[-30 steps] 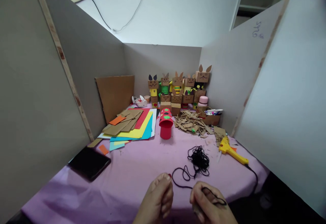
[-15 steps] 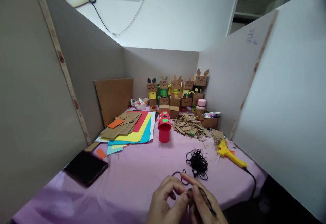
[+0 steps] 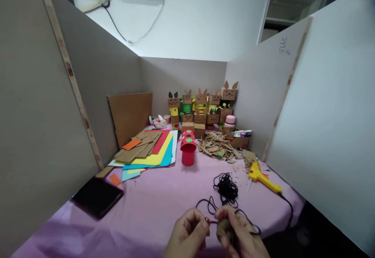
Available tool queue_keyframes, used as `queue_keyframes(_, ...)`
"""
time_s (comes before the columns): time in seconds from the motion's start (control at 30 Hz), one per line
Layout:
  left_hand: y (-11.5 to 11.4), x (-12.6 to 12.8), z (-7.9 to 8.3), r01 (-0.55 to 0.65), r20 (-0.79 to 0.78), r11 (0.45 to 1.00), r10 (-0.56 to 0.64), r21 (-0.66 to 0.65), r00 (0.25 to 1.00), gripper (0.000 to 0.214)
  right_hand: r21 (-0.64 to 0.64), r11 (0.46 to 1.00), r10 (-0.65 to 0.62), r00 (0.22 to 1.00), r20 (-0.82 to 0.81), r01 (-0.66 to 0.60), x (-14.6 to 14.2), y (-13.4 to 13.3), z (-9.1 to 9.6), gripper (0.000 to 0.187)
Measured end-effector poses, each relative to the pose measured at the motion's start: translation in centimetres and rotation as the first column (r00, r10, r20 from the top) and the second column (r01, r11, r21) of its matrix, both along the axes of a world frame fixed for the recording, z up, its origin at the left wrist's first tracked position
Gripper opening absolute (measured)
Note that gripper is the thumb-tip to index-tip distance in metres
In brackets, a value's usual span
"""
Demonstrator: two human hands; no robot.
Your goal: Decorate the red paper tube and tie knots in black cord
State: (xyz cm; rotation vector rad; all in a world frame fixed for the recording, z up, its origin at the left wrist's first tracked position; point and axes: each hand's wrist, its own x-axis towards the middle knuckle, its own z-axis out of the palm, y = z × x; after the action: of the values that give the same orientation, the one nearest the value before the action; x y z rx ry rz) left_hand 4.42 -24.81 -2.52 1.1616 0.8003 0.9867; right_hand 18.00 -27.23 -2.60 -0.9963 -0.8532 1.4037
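Observation:
At the bottom of the view, my left hand (image 3: 187,234) is closed, thumb and finger pinched on a black cord (image 3: 213,222) that runs across to my right hand. My right hand (image 3: 244,232) is wrapped around a small brownish rounded object (image 3: 224,228), whose kind I cannot make out. More of the cord loops over and beside the right-hand fingers. Just beyond the hands, a tangled heap of black cord (image 3: 227,189) lies on the cloth, with loose loops trailing toward me. The fingers hide most of the brown object.
A yellow glue gun (image 3: 265,178) lies right, its cable hanging off the edge. A red paper-covered tube piece (image 3: 188,148) stands mid-table. Behind are cardboard scraps (image 3: 218,145) and several cardboard animal figures (image 3: 200,101). Coloured sheets (image 3: 158,158) and a black tablet-like slab (image 3: 98,197) lie left.
My hands have moved apart, left hand to the left and right hand slightly right, with cord now visible between them. The brown object shows more. The view has shifted slightly.

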Motion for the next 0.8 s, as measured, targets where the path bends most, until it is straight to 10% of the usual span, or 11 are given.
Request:
queue_keyframes(0.23, -0.8, 0.4, -0.7, -0.106, -0.263, 0.845, 0.280, 0.524, 0.923, 0.027, 0.008, 1.000, -0.020, 0.961, 0.274, 0.019, -0.4, -0.4, 0.2, 0.068)
queue_keyframes(0.4, -0.9, 1.0, -0.1, -0.137, -0.271, 0.789, 0.361, 0.600, 0.892, 0.008, 0.148, 0.989, -0.049, 0.930, 0.365, -0.006, -1.4, -0.8, 0.6, 0.073)
queue_keyframes(0.6, 0.8, -0.6, 1.4, -0.124, 0.019, 0.980, 0.123, 0.153, 0.992, 0.022, 0.207, 0.975, -0.133, 0.955, 0.265, 0.078, 0.2, 0.2, 0.3, 0.047)
queue_keyframes(0.73, 1.9, -2.9, 2.2, -0.172, 0.234, 0.955, 0.229, -0.242, 0.945, 0.031, -0.005, 0.996, 0.086, 0.990, -0.116, -0.087, 4.4, 0.8, 0.2, 0.041)
queue_keyframes(0.8, 2.2, -4.0, 2.4, -0.188, 0.277, 0.933, 0.276, -0.306, 0.920, 0.037, -0.061, 0.998, 0.004, 0.977, -0.213, -0.017, 6.6, 0.9, 0.2, 0.041)
